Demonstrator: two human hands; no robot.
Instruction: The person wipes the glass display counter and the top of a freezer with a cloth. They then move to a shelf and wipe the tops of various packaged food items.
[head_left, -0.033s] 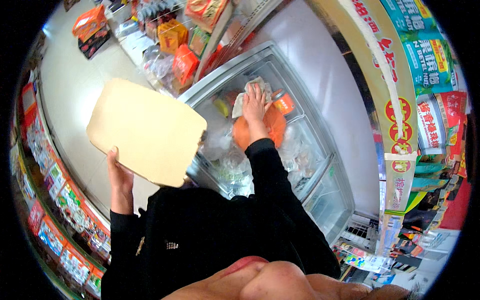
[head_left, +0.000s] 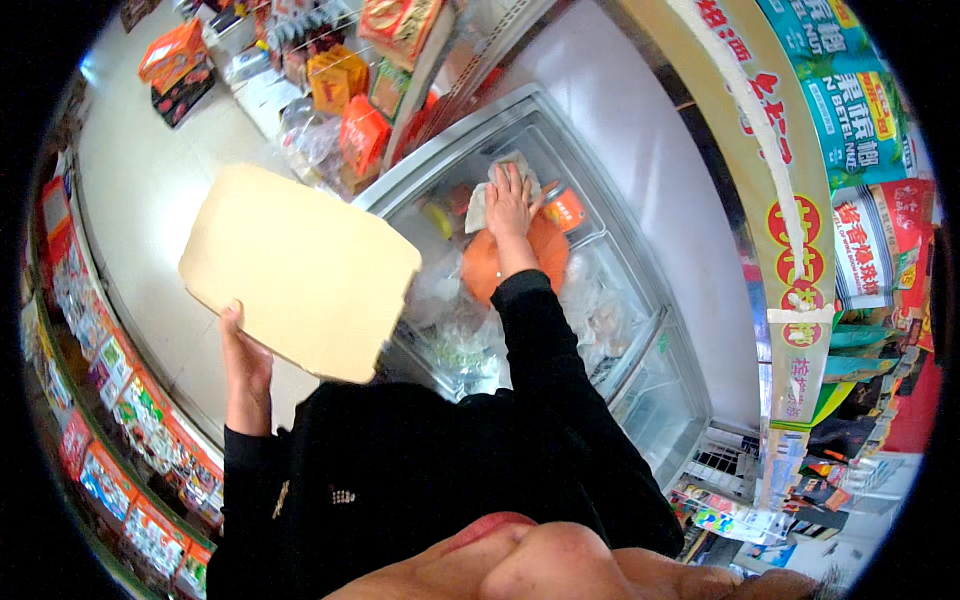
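My left hand [head_left: 245, 370] grips the lower edge of a flat cream-coloured board [head_left: 300, 270] with rounded corners, thumb on its upper face. The board is tilted and held beside the grey-framed chest freezer [head_left: 400, 185], covering part of its left side. Over the freezer's glass, my right hand [head_left: 510, 210] lies with fingers stretched out on a crumpled beige cloth [head_left: 480, 210], pressing it down. Below that hand shows a large round orange thing [head_left: 482, 265]; its kind I cannot make out. A container with an orange label [head_left: 566, 208] is just right of the fingers.
Clear plastic bags [head_left: 465, 330] show inside the freezer. Packaged goods [head_left: 340, 80] crowd a shelf behind it. Snack packets hang at the right [head_left: 862, 245], and a curved shelf of packets [head_left: 140, 400] runs along the left. Orange and black boxes [head_left: 172, 55] stand on the pale floor.
My left hand and the board have shifted slightly right and down in the picture. My right hand stays at the same spot on the cloth. The view has moved slightly.
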